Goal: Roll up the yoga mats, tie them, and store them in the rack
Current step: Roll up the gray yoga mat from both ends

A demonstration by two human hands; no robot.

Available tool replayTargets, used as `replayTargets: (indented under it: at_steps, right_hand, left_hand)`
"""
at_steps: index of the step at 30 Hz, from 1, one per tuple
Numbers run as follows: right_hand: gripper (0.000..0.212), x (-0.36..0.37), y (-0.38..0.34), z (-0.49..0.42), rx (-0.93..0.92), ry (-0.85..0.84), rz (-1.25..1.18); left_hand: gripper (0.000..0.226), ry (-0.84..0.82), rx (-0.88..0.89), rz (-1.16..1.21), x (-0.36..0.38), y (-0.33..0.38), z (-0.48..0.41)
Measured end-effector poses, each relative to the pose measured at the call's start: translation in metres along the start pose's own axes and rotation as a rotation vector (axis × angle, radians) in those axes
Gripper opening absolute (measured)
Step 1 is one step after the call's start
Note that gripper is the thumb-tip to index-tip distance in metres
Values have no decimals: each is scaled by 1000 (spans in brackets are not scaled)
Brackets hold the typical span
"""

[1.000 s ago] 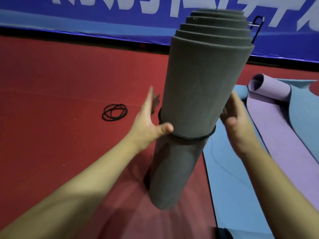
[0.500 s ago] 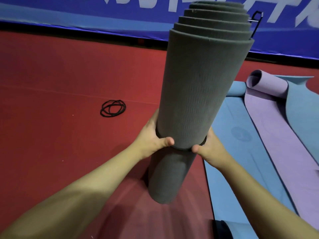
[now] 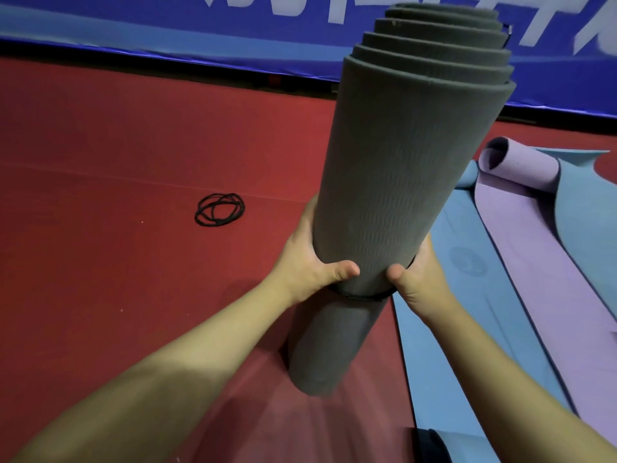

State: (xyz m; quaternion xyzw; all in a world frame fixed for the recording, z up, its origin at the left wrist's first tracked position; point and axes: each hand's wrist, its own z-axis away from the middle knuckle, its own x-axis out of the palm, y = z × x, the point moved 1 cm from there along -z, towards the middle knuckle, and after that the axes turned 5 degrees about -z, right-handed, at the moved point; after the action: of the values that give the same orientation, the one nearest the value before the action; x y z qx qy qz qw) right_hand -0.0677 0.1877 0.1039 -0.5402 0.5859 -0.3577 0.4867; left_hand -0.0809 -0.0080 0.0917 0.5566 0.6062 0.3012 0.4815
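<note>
While rolled grey mat stands, left hand, right hand clasp it.

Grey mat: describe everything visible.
The grey mat is a roll, foam-like with a ribbed face, near upright, tilted right. Its top layers telescope in steps. A black band circles it low down. The left hand and right hand grip it at the band; lower end on or just above the red floor.
</note>
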Motion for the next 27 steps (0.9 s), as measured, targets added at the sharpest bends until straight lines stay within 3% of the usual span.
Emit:
replayTargets:
  at_steps: [7, 12, 14, 17, 20, 22, 24, 27]
  right_hand:
    - [120, 5, 27, 16, 76, -72, 53]
    - [100, 42, 9, 1, 37, 79, -93]
    - [88, 66, 3, -7, 57, 77, -184]
    - [71, 111, 9, -17, 161, 76, -289]
    - [63, 163, 32, -24, 324, 21, -298]
    - [77, 191, 49, -32, 445, 1, -265]
    - [106, 213, 64, -43, 571, 2, -211]
    - [127, 242, 86, -47, 670, -35, -223]
  left_hand:
    - [105, 58, 33, 8, -6, 10, -6]
    - [117, 38, 21, 75, -44, 39, -24]
    - [125, 67, -38, 56, -77, 38, -24]
    - [138, -93, -226, -310, -114, 2, 7]
    - [136, -92, -427, -221, -129, -50, 40]
    - [109, 49, -501, -145, -138, -76, 47]
    - [89, 169, -576, -100, -150, -94, 48]
    - [77, 258, -631, -94, -174, -122, 44]
